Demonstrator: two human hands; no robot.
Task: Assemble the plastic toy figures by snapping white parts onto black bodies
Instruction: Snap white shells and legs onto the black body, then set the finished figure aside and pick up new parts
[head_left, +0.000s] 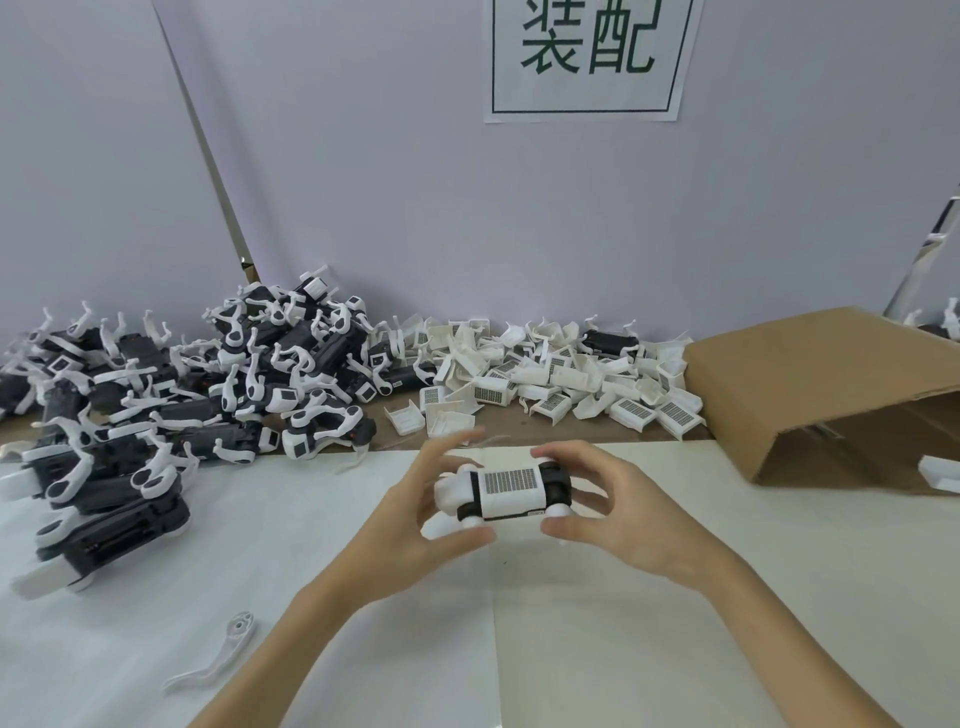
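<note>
Table (675, 649) under figures (156, 405), white parts (561, 384).

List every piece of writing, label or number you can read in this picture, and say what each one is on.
"装配": large dark green characters inside a thin frame, on the white paper sign stuck to the wall.
Small mark on the lower edge of the toy figure held by both hands: too blurred to read.
Gridded patches on the loose white parts: a dotted pattern, no readable text.
</note>
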